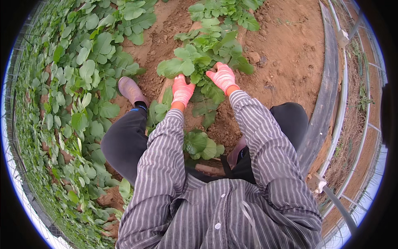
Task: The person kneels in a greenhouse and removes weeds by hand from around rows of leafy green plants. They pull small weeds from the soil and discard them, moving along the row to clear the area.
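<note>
Both my hands wear pink knitted gloves and reach into a leafy green plant (203, 60), which looks like a radish. My left hand (182, 90) is at the lower left of its foliage, and a broad leaf (176, 67) covers the fingertips. On the right side of the same plant, my right hand (222, 77) has its thumb and fingers bent inward against the stems. Whether either hand grips a stem is hidden by leaves. Lower, jagged leaves (213, 91) hang between and below the two hands.
Dense leafy rows (87, 71) fill the left side. More plants (224, 12) grow ahead along the soil ridge. My boot (132, 88) stands on soil at left. A black plastic strip (323, 93) and metal rails (342, 90) border the bed on the right. Small leaves (202, 144) grow between my legs.
</note>
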Demonstrator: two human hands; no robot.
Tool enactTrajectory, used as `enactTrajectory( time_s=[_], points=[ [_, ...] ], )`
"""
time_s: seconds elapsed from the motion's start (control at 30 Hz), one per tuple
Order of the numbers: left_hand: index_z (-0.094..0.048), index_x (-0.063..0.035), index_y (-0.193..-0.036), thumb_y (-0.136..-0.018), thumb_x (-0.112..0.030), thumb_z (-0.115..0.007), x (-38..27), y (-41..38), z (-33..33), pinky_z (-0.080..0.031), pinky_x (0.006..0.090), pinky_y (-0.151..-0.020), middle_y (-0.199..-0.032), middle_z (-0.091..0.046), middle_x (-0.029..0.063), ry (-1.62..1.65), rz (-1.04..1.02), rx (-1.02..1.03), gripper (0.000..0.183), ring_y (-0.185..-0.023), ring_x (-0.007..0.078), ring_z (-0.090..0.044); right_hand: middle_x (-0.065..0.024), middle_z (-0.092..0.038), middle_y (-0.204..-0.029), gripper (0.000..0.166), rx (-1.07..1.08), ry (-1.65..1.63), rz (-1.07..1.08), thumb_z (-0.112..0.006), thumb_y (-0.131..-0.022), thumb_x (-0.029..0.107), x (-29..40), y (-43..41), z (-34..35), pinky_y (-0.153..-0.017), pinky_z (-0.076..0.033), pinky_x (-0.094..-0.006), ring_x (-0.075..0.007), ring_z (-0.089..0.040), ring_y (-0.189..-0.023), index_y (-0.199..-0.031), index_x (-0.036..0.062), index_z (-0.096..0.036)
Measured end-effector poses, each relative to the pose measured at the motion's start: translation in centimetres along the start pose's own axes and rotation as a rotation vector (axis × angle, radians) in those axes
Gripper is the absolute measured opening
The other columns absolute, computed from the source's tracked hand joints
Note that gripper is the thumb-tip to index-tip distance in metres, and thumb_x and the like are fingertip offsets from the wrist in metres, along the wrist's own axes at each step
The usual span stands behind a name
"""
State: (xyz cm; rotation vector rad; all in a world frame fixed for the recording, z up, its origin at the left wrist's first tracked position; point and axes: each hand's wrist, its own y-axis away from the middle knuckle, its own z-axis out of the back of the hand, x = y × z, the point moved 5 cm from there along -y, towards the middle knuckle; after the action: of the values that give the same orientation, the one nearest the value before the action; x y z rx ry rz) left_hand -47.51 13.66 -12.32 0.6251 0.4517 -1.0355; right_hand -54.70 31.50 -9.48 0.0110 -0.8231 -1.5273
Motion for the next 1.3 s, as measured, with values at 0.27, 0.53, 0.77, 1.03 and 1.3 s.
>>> enactTrajectory(
  time_s=[0.27, 0.53, 0.77, 1.03, 1.3],
  points=[
    [-0.052, -0.0026, -0.119, -0.068, -0.019, -0.073, 0.2, -0.2, -0.5, -0.044, 0.0373, -0.090, -0.115, -0.059, 0.0187, 0.057, -0.041, -0.022, 0.057, -0.107, 0.0341, -0.056, -0.0186, -0.049, -0.123, 0.050, -0.227, -0.086, 0.189, -0.068, -0.076, 0.025, -0.3, 0.1, -1.0, -0.089, -0.045, -0.0429, -0.0374, -0.054, -0.107, -0.119, 0.0046, -0.050],
    [-0.057, -0.0016, -0.111, -0.069, -0.026, -0.075, 1.9, -0.9, -1.6, -0.046, 0.0366, -0.086, -0.108, -0.062, 0.0165, 0.183, -0.012, -0.092, 0.051, -0.100, 0.0319, -0.060, -0.0191, -0.055, -0.113, 0.051, -0.053, -0.016, 0.066, -0.069, -0.076, 0.038, 0.3, 0.2, -0.1, -0.088, -0.045, -0.0407, -0.0356, -0.056, -0.102, -0.110, 0.0022, -0.057],
    [-0.058, -0.0021, -0.110, -0.070, -0.036, -0.075, 0.5, -0.5, -1.0, -0.047, 0.0375, -0.084, -0.104, -0.064, 0.0171, -0.016, 0.044, -0.033, 0.055, -0.097, 0.0323, -0.061, -0.0190, -0.052, -0.121, 0.046, -0.094, -0.108, 0.004, -0.067, -0.079, 0.037, -1.0, -0.5, -0.7, -0.091, -0.044, -0.0406, -0.0344, -0.054, -0.108, -0.112, 0.0056, -0.058],
    [-0.054, -0.0034, -0.116, -0.077, -0.018, -0.073, 1.6, -1.3, -2.9, -0.046, 0.0301, -0.084, -0.113, -0.062, 0.0096, 0.380, 0.067, 0.033, 0.045, -0.100, 0.0174, -0.059, -0.0188, -0.065, -0.102, 0.027, -0.124, -0.440, 0.200, -0.061, -0.080, 0.015, -2.4, -2.3, -2.3, -0.084, -0.047, -0.0386, -0.0330, -0.061, -0.096, -0.104, 0.0016, -0.062],
    [-0.056, -0.0024, -0.110, -0.074, -0.025, -0.070, 0.6, -0.5, -1.0, -0.045, 0.0411, -0.088, -0.111, -0.058, 0.0222, 0.137, 0.155, -0.074, 0.044, -0.106, 0.0379, -0.054, -0.0138, -0.066, -0.093, 0.029, -0.136, -0.412, 0.107, -0.064, -0.080, 0.017, -2.5, -2.4, -3.1, -0.078, -0.047, -0.0345, -0.0234, -0.060, -0.083, -0.103, -0.0008, -0.060]
  ],
)
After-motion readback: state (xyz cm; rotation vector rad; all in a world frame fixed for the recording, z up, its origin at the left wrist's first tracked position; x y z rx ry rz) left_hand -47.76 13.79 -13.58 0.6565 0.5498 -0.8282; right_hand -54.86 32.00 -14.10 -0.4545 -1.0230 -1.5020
